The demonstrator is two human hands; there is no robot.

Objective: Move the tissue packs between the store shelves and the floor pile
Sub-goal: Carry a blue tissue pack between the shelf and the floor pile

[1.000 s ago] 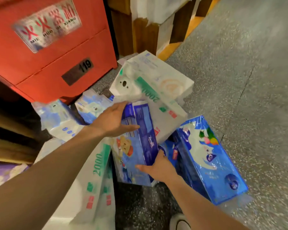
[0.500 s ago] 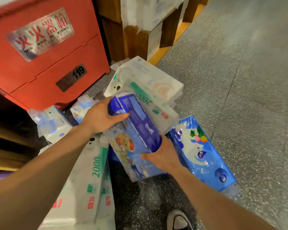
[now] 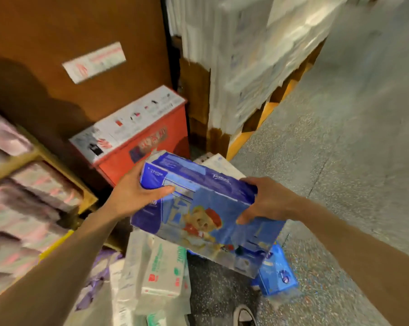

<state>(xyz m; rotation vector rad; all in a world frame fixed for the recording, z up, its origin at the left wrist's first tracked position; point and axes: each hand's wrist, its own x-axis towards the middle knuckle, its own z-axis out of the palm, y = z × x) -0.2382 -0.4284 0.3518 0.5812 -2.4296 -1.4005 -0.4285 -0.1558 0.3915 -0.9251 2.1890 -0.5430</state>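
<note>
now the blue pack [image 3: 206, 208] is up off the floor, held between both hands above the pile [image 3: 161, 269] and in front of the red box [image 3: 137, 140]. the left hand [image 3: 133, 196] clamps its near-left end, thumb across the top face and fingers hidden behind; the right hand [image 3: 267, 201] wraps the far-right corner, thumb pressing down on the printed side. both are closed firmly on the film wrap. the pack tilts, its right end lower. to do this carry well, the person probably needs to level it and keep the palms pressing inward, since slick wrap may slide. the shelf [image 3: 57, 175] at left is already packed with pinkish packs, so a free slot should be picked before swinging over. feet should stay clear of the loose packs below.
</note>
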